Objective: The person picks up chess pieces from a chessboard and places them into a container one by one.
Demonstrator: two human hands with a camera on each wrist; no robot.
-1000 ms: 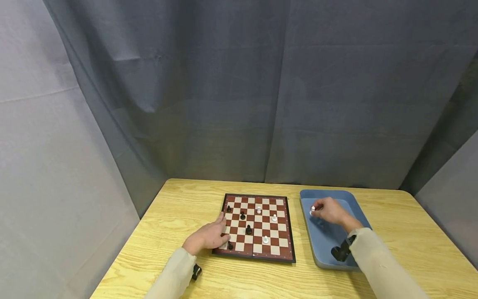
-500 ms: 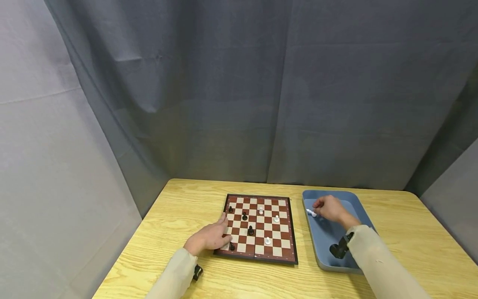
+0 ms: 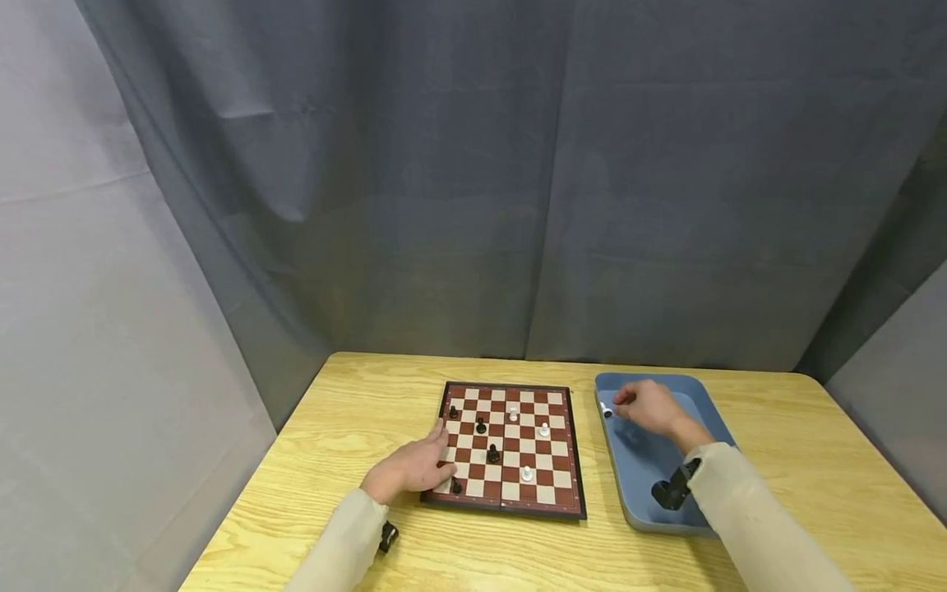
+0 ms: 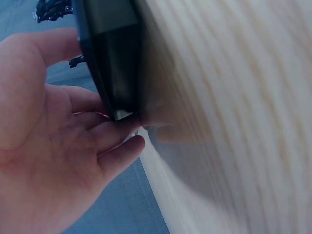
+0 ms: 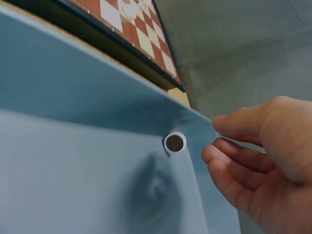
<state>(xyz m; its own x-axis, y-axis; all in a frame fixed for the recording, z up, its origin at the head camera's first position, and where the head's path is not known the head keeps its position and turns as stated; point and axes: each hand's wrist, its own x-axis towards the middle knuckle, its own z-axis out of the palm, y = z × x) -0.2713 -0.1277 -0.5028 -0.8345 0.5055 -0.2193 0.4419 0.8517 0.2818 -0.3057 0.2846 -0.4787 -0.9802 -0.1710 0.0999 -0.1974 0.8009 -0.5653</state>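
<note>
On the table lies a red-and-white chessboard [image 3: 531, 448] bearing several small black and white chess pieces. My left hand [image 3: 409, 469] rests at the board's left edge, index finger and thumb spread. In the left wrist view, its lower fingers touch the side of the board [image 4: 117, 63], fairly loosely. A white chess piece [image 3: 607, 410] lies tipped over in the blue tray [image 3: 644, 501], near its left wall. Its round dark base [image 5: 175, 142] faces the right wrist camera. My right hand [image 3: 653, 408] hovers over the tray beside this piece, fingers slightly bent and holding nothing.
Black pieces, such as the large one [image 3: 492, 454], stand on the board's left half, and white pieces [image 3: 526, 474] on its right half. Bare wood table [image 3: 601, 493] separates board and tray. Grey curtains [image 3: 444, 205] hang behind and beside the table.
A second ago my right fingers held the white piece upright. It then tipped over and rolled to the tray's left wall, apart from my fingers. My left hand stays on the board.
</note>
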